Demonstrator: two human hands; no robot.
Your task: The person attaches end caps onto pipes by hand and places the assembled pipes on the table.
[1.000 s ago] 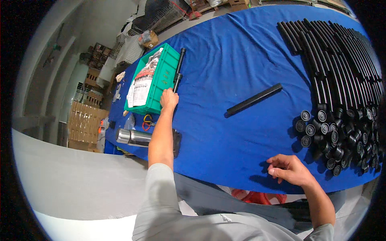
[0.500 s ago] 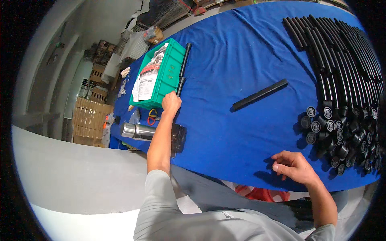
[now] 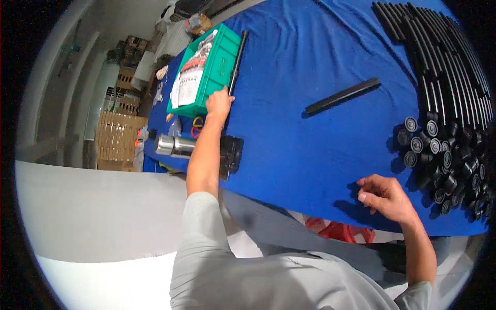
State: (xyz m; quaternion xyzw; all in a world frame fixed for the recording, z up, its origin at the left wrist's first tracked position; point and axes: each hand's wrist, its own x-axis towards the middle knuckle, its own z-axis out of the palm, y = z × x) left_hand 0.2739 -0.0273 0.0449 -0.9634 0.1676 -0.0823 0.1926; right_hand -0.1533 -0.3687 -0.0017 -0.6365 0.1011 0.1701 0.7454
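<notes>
My left hand point(image 3: 219, 105) is closed at the near right corner of the green crate point(image 3: 220, 67), its fingers around a slim black tube point(image 3: 239, 58) lying along the crate's right side. Part of the tube is hidden under the fingers. My right hand point(image 3: 387, 199) hovers over the blue cloth near the table's front edge, fingers loosely bent and apart from the thumb, with nothing seen in it. Beyond it, a black bar-like piece point(image 3: 342, 97), perhaps two tubes side by side, lies slanted on the cloth.
Many black tubes point(image 3: 439, 57) lie in rows at the right, with a heap of round black caps point(image 3: 435, 146) before them. A steel flask point(image 3: 173, 146) and a black object point(image 3: 231, 155) lie by my left forearm. Printed paper point(image 3: 191, 77) rests in the crate.
The view has shifted, so the table sits higher in the picture. My left hand has turned slightly at the tube, and its thumb now shows on the right. My right hand keeps its loose bend.
</notes>
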